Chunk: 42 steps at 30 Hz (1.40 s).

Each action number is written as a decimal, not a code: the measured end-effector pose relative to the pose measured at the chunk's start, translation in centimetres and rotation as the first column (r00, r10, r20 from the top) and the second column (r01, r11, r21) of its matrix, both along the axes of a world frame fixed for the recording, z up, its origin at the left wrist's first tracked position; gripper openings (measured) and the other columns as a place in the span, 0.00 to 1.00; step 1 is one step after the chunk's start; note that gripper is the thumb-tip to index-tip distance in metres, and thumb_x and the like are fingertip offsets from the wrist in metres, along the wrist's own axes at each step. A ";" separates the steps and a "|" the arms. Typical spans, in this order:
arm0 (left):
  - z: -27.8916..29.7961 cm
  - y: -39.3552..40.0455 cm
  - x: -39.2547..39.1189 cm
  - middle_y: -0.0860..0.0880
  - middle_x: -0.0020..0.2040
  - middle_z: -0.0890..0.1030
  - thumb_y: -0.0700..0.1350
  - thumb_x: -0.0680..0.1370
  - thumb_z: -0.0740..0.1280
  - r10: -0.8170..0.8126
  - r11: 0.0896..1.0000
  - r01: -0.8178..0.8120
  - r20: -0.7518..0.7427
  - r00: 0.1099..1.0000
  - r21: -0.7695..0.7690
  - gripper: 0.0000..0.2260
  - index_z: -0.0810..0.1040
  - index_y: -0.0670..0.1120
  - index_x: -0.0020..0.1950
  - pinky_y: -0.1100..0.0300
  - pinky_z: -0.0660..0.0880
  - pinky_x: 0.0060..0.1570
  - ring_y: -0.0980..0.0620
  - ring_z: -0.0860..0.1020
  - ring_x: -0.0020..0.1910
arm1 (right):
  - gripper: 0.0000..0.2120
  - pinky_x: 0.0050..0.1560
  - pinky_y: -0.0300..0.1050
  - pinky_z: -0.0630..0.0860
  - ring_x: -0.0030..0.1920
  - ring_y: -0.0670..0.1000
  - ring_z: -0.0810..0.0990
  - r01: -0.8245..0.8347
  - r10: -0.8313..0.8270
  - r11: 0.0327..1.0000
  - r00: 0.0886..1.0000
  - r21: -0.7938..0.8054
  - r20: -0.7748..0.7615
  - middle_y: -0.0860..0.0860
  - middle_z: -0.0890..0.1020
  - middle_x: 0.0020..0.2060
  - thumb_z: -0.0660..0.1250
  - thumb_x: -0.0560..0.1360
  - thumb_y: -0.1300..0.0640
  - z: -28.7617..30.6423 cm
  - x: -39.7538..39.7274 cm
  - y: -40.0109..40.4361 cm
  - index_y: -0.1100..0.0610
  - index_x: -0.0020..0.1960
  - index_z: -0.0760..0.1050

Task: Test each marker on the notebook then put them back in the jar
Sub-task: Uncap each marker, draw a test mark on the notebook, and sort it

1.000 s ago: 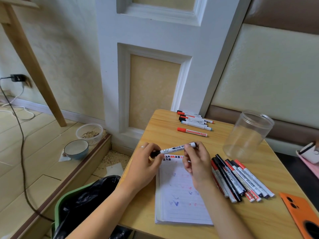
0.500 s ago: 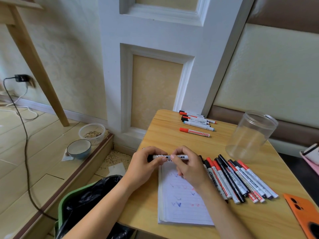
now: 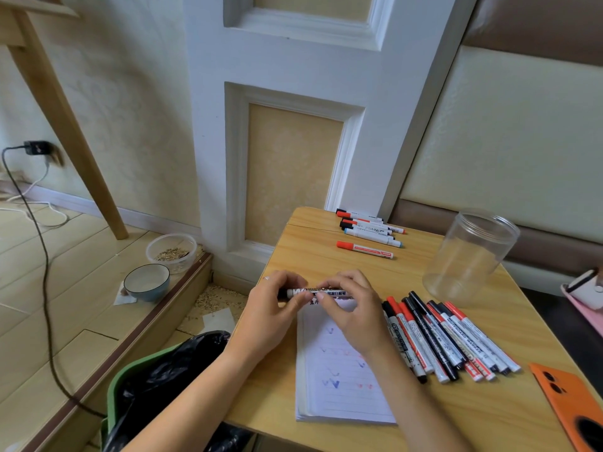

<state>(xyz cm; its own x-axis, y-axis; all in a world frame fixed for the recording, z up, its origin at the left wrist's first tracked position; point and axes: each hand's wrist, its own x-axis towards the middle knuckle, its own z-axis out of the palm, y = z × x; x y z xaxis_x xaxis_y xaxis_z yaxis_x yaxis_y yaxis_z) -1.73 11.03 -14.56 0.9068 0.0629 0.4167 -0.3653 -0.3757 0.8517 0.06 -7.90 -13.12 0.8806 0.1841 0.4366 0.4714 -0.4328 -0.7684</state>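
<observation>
A small wooden table (image 3: 319, 256) with a pale grain top stands against a white panelled wall (image 3: 293, 76) with yellow textured insets; at 2 o'clock a cream and brown padded panel (image 3: 509, 141) runs behind it. At 9 o'clock the floor is pale boards, with a clear tub of grain (image 3: 171, 251), a blue-rimmed bowl (image 3: 147, 282), spilled grain, a black cable (image 3: 45, 256) leading to a plug, and a slanted wooden leg (image 3: 65, 125). At 7 o'clock sits a green bin with a black liner (image 3: 156, 383).

Both hands meet at the table's centre over the top edge of the notebook (image 3: 342, 386). The left hand (image 3: 270, 314) pinches the left end of a white marker (image 3: 315, 292) with curled fingers; the right hand (image 3: 350, 311) curls over its right part, fingertips on the barrel. The marker lies level, just above the page. Its print begins "W" and reads roughly "WHITEBOARD", followed by Chinese characters too small to make out.

The lined notebook page carries blue and red tick marks. At 3 o'clock a row of red- and black-capped markers (image 3: 447, 340) lies fanned just beside the notebook; one reads "WHITEBOARD MARKER". At 12 o'clock a smaller group of markers (image 3: 368, 231) lies near the wall. The clear jar (image 3: 473, 256) stands upright at 2 o'clock. An orange phone (image 3: 567, 402) lies at 4 o'clock.
</observation>
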 end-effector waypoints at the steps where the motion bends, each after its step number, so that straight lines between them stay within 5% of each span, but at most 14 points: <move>1: -0.1 -0.1 0.0 0.58 0.47 0.80 0.49 0.76 0.76 0.020 1.000 -0.020 0.003 1.000 0.002 0.11 0.77 0.55 0.56 0.62 0.76 0.48 0.55 0.80 0.49 | 0.03 0.56 0.35 0.74 0.57 0.46 0.79 0.036 -0.034 0.998 0.998 -0.051 0.051 0.42 0.78 0.50 0.76 0.76 0.54 -0.2 0.1 0.0 0.49 0.50 0.85; 5: -0.6 -0.4 0.2 0.53 0.62 0.72 0.54 0.72 0.79 0.097 0.995 -0.096 -0.029 0.995 0.029 0.36 0.64 0.51 0.73 0.65 0.70 0.59 0.59 0.72 0.63 | 0.04 0.54 0.44 0.75 0.53 0.47 0.77 0.137 -0.100 0.966 0.979 -0.217 0.176 0.42 0.76 0.49 0.69 0.80 0.51 -1.4 0.3 0.5 0.51 0.52 0.79; 9: -0.7 -0.5 0.3 0.54 0.70 0.65 0.64 0.68 0.77 0.117 0.970 -0.101 -0.058 0.991 0.223 0.49 0.53 0.51 0.79 0.53 0.63 0.65 0.58 0.64 0.71 | 0.06 0.35 0.44 0.71 0.41 0.51 0.77 0.320 -0.301 0.937 0.942 -0.136 0.146 0.47 0.77 0.44 0.65 0.83 0.57 -1.7 0.5 0.7 0.51 0.53 0.67; 12: -1.3 -0.7 0.4 0.55 0.69 0.67 0.65 0.71 0.73 0.066 0.894 -0.044 -0.034 0.997 0.446 0.46 0.51 0.54 0.79 0.56 0.59 0.66 0.56 0.65 0.71 | 0.05 0.35 0.49 0.76 0.41 0.53 0.80 0.364 -0.355 0.931 0.921 -0.032 0.158 0.47 0.77 0.46 0.63 0.83 0.58 -1.1 0.2 0.6 0.52 0.56 0.67; 14: -1.5 -0.9 0.5 0.56 0.68 0.68 0.65 0.73 0.70 0.041 0.870 -0.023 -0.027 0.999 0.493 0.40 0.53 0.56 0.78 0.56 0.58 0.66 0.56 0.66 0.70 | 0.07 0.36 0.41 0.74 0.44 0.49 0.78 0.405 -0.378 0.911 0.896 -0.079 0.233 0.46 0.77 0.48 0.64 0.82 0.60 -0.6 0.1 0.2 0.53 0.58 0.70; 18: -1.5 -0.8 0.5 0.57 0.66 0.70 0.65 0.74 0.69 0.035 0.869 -0.006 -0.050 0.998 0.494 0.37 0.56 0.56 0.76 0.54 0.59 0.68 0.56 0.67 0.68 | 0.08 0.30 0.34 0.65 0.35 0.46 0.75 0.461 -0.389 0.837 0.880 -0.294 0.273 0.46 0.75 0.49 0.63 0.82 0.61 0.2 -0.2 -1.6 0.50 0.57 0.77; 21: -1.6 -0.8 0.6 0.57 0.65 0.72 0.66 0.74 0.66 0.026 0.861 0.006 -0.056 0.998 0.509 0.35 0.57 0.55 0.75 0.54 0.59 0.68 0.56 0.68 0.67 | 0.08 0.28 0.42 0.71 0.33 0.48 0.75 0.474 -0.393 0.770 0.880 -0.426 0.268 0.46 0.74 0.50 0.63 0.82 0.60 0.0 -1.0 -3.7 0.51 0.55 0.80; 24: -1.5 -0.9 0.4 0.57 0.66 0.72 0.66 0.75 0.65 0.028 0.844 0.000 -0.044 0.999 0.537 0.33 0.59 0.54 0.74 0.54 0.59 0.68 0.55 0.68 0.66 | 0.05 0.37 0.48 0.75 0.40 0.53 0.76 0.519 -0.360 0.698 0.850 -0.493 0.385 0.50 0.75 0.46 0.69 0.78 0.58 -0.7 -2.3 -5.8 0.55 0.53 0.81; 27: -1.5 -0.9 0.2 0.57 0.66 0.73 0.67 0.76 0.64 0.024 0.835 -0.001 -0.036 0.999 0.550 0.32 0.60 0.54 0.74 0.54 0.60 0.69 0.55 0.68 0.67 | 0.08 0.45 0.52 0.75 0.45 0.56 0.74 0.585 -0.361 0.623 0.804 -0.520 0.472 0.51 0.74 0.43 0.74 0.74 0.52 -1.5 -3.6 -7.6 0.56 0.50 0.81; 32: -1.3 -0.9 0.0 0.57 0.66 0.73 0.71 0.72 0.57 0.021 0.825 0.017 -0.060 0.998 0.565 0.35 0.62 0.54 0.73 0.55 0.60 0.68 0.55 0.68 0.67 | 0.12 0.45 0.51 0.73 0.47 0.55 0.74 0.602 -0.382 0.588 0.795 -0.540 0.471 0.50 0.72 0.45 0.76 0.73 0.47 -2.2 -5.0 -8.8 0.53 0.49 0.80; 42: -1.2 -0.8 0.0 0.57 0.67 0.72 0.70 0.74 0.60 0.023 0.816 0.021 -0.069 0.997 0.578 0.32 0.63 0.54 0.72 0.55 0.60 0.69 0.55 0.68 0.68 | 0.16 0.41 0.48 0.66 0.42 0.54 0.73 0.680 -0.470 0.530 0.733 -0.507 0.493 0.50 0.73 0.41 0.77 0.71 0.47 -2.4 -5.4 -8.3 0.54 0.45 0.74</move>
<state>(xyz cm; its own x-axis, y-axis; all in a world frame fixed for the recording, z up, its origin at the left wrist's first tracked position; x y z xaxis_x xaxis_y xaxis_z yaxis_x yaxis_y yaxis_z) -1.72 10.20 -15.75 0.9346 -0.1687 0.3131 -0.3133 -0.8070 0.5006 -5.29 -16.18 -15.53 0.7604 -0.0076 0.6494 0.0687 -0.9934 -0.0921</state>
